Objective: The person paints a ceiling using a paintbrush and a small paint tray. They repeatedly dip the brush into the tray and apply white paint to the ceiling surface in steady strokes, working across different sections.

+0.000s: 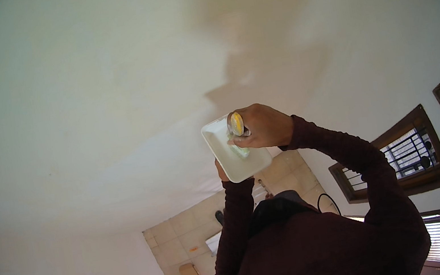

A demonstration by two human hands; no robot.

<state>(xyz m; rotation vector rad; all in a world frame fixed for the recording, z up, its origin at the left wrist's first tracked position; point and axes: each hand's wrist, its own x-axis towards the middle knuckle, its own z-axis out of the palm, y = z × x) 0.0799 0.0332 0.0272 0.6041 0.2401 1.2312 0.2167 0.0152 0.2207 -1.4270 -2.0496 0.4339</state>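
Note:
My left hand (221, 170) grips a white, shallow rectangular tray (258, 163) with rounded corners from its left edge and underside; most of its fingers are hidden behind the tray. Over the tray, my right hand (264, 123) is closed around a tool with a clear and yellow rounded handle end (237, 124). The tool's working end is hidden, so its kind cannot be made out. Beside the right fingers, inside the tray, shows a pale greenish patch (242, 150). Both my arms wear dark maroon sleeves.
A large pale wall (86, 130) fills the view ahead, with shadows on it. Below lies a tiled floor (177, 233) with a tan piece (190, 273) and a white item (214, 243). On the right, a wood-framed barred window (407, 157) is set in the wall.

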